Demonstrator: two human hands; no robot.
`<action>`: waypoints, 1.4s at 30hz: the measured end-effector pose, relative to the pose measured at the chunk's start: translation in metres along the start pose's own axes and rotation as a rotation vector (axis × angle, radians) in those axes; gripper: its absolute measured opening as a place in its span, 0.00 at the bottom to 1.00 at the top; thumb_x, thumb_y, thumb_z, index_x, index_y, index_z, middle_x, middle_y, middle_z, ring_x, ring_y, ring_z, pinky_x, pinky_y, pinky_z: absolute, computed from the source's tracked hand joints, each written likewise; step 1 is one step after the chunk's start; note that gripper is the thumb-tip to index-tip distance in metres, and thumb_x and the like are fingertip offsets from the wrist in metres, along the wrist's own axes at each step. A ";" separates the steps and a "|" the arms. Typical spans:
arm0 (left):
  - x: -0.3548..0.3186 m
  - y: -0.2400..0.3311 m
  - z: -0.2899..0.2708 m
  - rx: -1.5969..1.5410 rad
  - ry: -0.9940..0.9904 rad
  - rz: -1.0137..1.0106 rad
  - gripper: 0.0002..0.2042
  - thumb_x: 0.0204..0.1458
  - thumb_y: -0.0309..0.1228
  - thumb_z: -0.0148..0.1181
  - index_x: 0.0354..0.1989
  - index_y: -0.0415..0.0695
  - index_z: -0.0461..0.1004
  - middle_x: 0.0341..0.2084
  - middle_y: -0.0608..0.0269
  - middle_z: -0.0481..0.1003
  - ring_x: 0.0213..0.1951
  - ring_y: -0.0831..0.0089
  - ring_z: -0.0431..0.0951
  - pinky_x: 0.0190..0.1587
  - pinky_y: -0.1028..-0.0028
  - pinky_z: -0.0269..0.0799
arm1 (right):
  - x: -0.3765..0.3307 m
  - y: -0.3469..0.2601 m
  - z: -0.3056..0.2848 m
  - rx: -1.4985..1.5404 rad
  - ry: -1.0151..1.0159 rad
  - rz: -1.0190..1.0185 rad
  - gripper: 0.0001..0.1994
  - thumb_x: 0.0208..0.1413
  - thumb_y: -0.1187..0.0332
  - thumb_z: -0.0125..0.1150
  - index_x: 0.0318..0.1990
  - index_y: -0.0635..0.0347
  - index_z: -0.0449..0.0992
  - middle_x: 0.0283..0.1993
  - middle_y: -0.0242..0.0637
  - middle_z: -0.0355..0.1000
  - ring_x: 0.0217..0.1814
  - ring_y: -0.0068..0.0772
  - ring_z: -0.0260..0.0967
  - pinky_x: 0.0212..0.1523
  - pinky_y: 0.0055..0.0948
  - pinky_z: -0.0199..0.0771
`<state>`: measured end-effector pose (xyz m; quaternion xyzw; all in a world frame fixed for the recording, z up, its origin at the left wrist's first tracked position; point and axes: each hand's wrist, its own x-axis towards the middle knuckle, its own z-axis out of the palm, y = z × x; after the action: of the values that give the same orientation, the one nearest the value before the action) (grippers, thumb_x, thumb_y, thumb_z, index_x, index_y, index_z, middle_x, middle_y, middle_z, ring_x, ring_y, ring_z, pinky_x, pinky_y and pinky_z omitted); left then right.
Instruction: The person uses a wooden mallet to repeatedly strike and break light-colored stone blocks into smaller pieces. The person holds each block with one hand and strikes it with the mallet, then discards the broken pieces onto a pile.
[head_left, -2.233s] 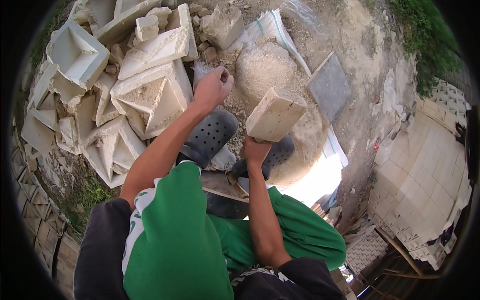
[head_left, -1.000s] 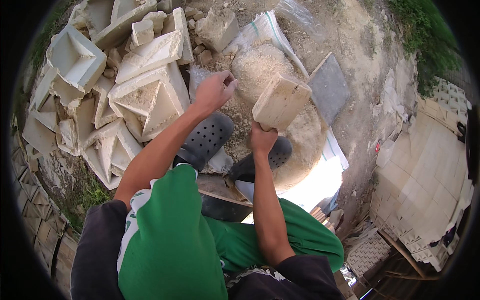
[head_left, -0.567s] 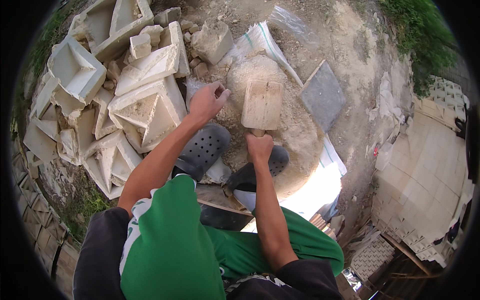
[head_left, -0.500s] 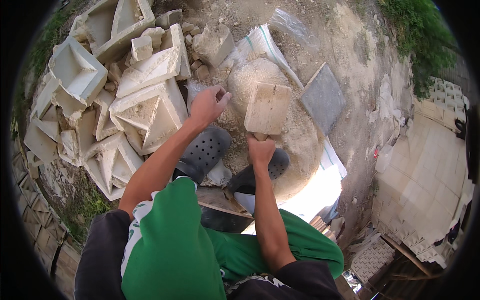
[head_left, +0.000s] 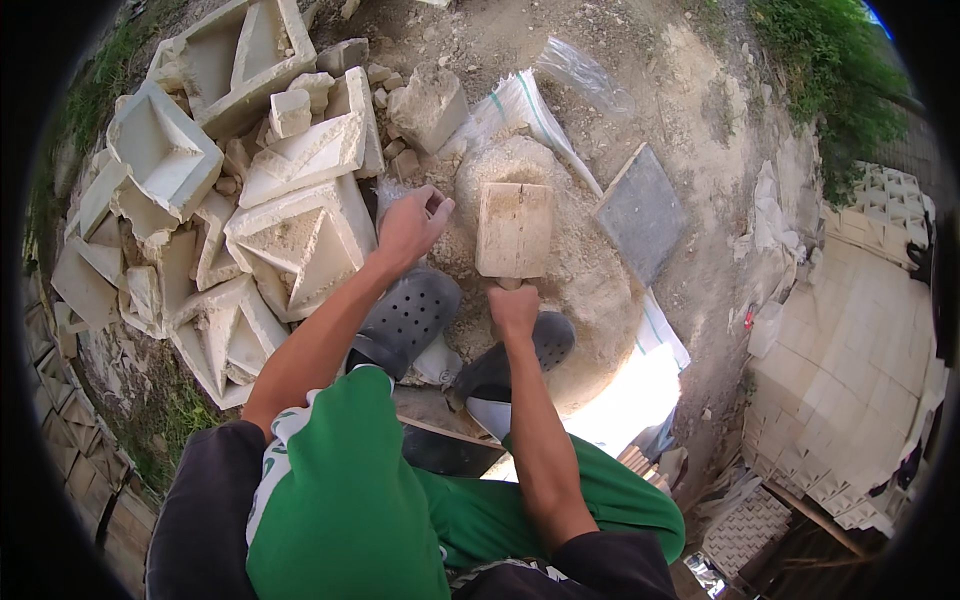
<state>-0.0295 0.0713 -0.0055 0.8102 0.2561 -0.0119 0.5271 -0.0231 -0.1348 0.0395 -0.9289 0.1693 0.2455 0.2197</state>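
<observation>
My right hand [head_left: 514, 311] is wrapped around the short handle of a wooden mallet [head_left: 514, 232]. The mallet's broad, pale block head lies over a mound of crushed, cream-coloured rubble [head_left: 603, 275]; whether its underside touches the mound is hidden. My left hand [head_left: 411, 229] hovers at the mound's left side with nothing in it, fingers loosely bent and the thumb apart. Just left of it is a pile of broken whitish moulded blocks [head_left: 297, 240] with triangular hollows. Under the rubble, a white woven sack [head_left: 527, 92] with green stripes shows at its edges.
A flat grey square slab [head_left: 643, 213] lies right of the mound. Clear plastic [head_left: 585, 75] is crumpled farther off. My feet, in dark clogs [head_left: 408, 312], rest close to the mound. Stacked pale blocks [head_left: 840, 370] stand at the right, with green plants [head_left: 825, 80] beyond.
The mallet has come down toward the mound and shifted slightly left, my right hand moving with it. My left hand stays beside the mound, almost unmoved. The whole view has tilted slightly.
</observation>
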 end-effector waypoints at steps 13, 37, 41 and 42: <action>-0.007 0.006 -0.010 -0.013 -0.016 -0.027 0.12 0.59 0.37 0.62 0.36 0.39 0.79 0.28 0.52 0.81 0.31 0.57 0.81 0.39 0.62 0.75 | -0.004 0.010 0.011 0.232 0.137 -0.143 0.25 0.44 0.57 0.75 0.42 0.72 0.81 0.39 0.60 0.80 0.44 0.56 0.81 0.47 0.43 0.78; 0.039 0.041 0.057 0.218 0.151 0.484 0.13 0.57 0.33 0.64 0.48 0.45 0.82 0.45 0.55 0.77 0.49 0.54 0.76 0.52 0.62 0.72 | 0.035 0.032 -0.179 0.089 -0.131 -0.179 0.19 0.44 0.63 0.68 0.38 0.72 0.79 0.29 0.47 0.78 0.25 0.35 0.78 0.29 0.34 0.77; 0.032 0.026 0.029 0.270 0.209 0.449 0.14 0.56 0.30 0.63 0.50 0.43 0.80 0.50 0.54 0.76 0.53 0.52 0.74 0.57 0.61 0.70 | 0.044 0.039 -0.113 0.204 -0.013 -0.379 0.19 0.44 0.63 0.70 0.36 0.74 0.78 0.28 0.49 0.78 0.27 0.42 0.78 0.31 0.37 0.77; 0.031 0.022 0.016 0.296 0.217 0.430 0.13 0.55 0.29 0.63 0.50 0.42 0.79 0.50 0.54 0.76 0.54 0.52 0.74 0.58 0.61 0.70 | 0.043 0.025 -0.103 0.205 0.000 -0.444 0.20 0.44 0.62 0.71 0.36 0.74 0.79 0.29 0.51 0.79 0.29 0.46 0.79 0.34 0.39 0.78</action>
<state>0.0107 0.0628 -0.0027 0.9106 0.1289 0.1497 0.3629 0.0410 -0.2151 0.0898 -0.9161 -0.0151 0.1729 0.3613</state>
